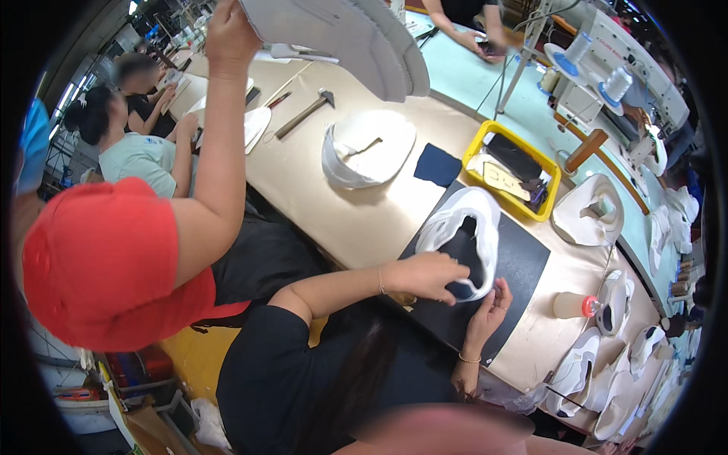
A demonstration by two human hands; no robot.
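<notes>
A white shoe upper (493, 220) with a dark lining lies on a black mat (523, 269) in front of me. My left hand (428, 274) is closed on its near end, the fingers bent over the rim of the opening. At the same end, my right hand (491, 311) has its thumb and curled fingers against the outer edge. What is between those right fingertips is partly hidden. A dark blue cloth piece (437, 164) lies just beyond the mat.
A yellow basket (552, 199) of cut pieces stands beyond the mat. Left of it are a white upper (371, 148) and a hammer (305, 114). A red-capped bottle (574, 305) and several uppers (574, 371) lie right. A red-sleeved co-worker's arm (220, 152) raises a grey sheet (341, 45).
</notes>
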